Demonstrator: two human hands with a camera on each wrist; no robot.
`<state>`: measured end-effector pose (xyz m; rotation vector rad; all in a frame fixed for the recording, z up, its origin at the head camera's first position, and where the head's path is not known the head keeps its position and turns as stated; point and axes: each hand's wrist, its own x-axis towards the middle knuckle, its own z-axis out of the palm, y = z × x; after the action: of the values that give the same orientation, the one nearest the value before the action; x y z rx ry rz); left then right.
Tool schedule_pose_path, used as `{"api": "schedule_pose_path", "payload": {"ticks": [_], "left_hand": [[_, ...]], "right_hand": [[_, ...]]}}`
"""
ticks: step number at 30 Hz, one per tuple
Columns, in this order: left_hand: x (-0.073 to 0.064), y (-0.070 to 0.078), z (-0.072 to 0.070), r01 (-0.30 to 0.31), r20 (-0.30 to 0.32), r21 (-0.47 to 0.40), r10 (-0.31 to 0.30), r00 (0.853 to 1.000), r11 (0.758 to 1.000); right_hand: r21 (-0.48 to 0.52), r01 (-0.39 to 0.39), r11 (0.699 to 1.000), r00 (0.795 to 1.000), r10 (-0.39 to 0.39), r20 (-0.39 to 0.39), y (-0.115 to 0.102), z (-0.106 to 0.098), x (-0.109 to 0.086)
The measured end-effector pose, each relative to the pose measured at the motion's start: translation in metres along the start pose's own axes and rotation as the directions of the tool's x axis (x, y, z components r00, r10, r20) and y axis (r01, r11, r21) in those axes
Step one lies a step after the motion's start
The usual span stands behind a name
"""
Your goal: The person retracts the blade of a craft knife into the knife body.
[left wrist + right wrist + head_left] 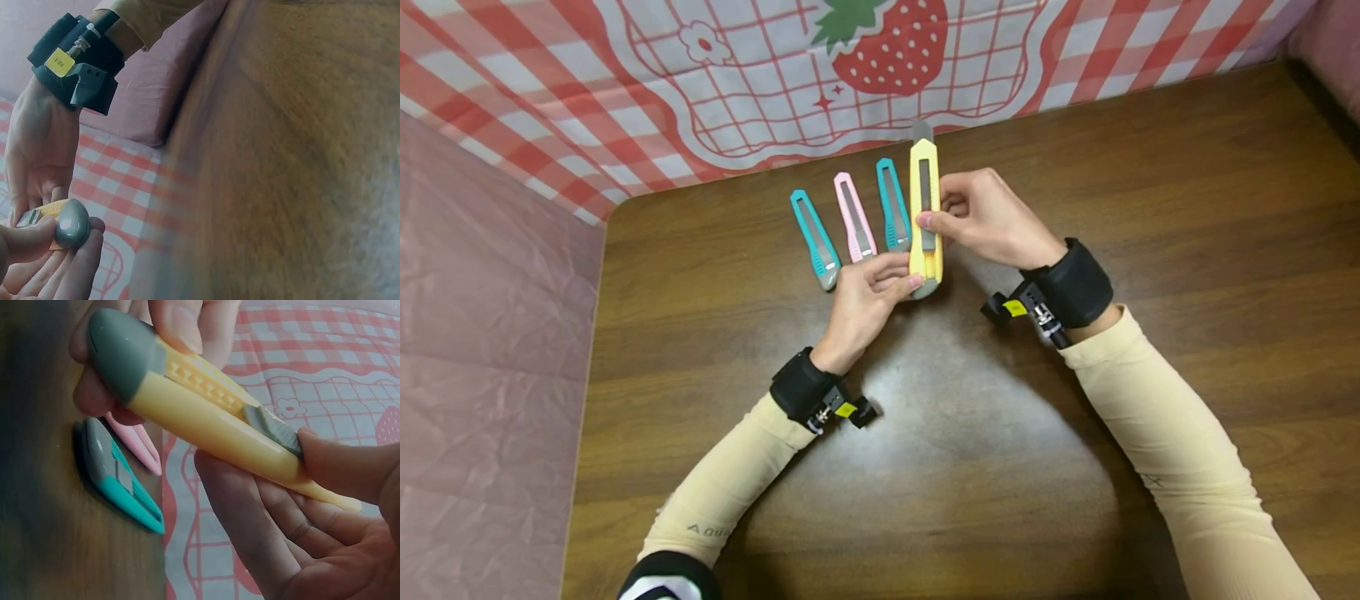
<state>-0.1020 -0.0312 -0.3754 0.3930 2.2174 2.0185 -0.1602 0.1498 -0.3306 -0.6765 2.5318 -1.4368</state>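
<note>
Both hands hold a yellow utility knife (916,183) above the table, its grey blade (922,131) sticking out at the far end. My left hand (859,307) pinches the near end by the grey end cap (74,225), thumb on one side and fingers on the other. Farther up the body, my right hand (1000,218) grips it, the thumb pressing the grey ridged slider (275,429) and the fingers behind. Left of it lie a teal utility knife (882,177), a pink one (843,188) and another teal one (800,205), partly side by side; the left hand overlaps the pink knife's lower end.
The brown wooden table (925,483) reaches back to a red-checked cloth (1037,50) with a strawberry print. A pink cloth (482,375) hangs along the left side. Each wrist wears a black strap with a small camera.
</note>
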Motion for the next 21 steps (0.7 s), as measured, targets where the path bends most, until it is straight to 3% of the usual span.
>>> {"api": "schedule_pose_path", "payload": {"ticks": [4, 11, 21], "left_hand": [[0.004, -0.014, -0.001, -0.001, -0.006, -0.034, 0.001, 1.000, 0.999], [0.004, -0.015, -0.003, 0.008, -0.035, -0.049, -0.010, 0.999, 0.999], [-0.001, 0.014, -0.003, 0.034, -0.021, -0.062, -0.035, 0.999, 0.997]], "right_hand": [[0.028, -0.011, 1.000, 1.000, 0.011, 0.009, 0.000, -0.002, 0.000], [0.046, 0.001, 0.999, 1.000, -0.001, 0.012, 0.001, -0.003, 0.000], [0.009, 0.016, 1.000, 1.000, -0.016, -0.008, -0.004, -0.001, 0.000]]}}
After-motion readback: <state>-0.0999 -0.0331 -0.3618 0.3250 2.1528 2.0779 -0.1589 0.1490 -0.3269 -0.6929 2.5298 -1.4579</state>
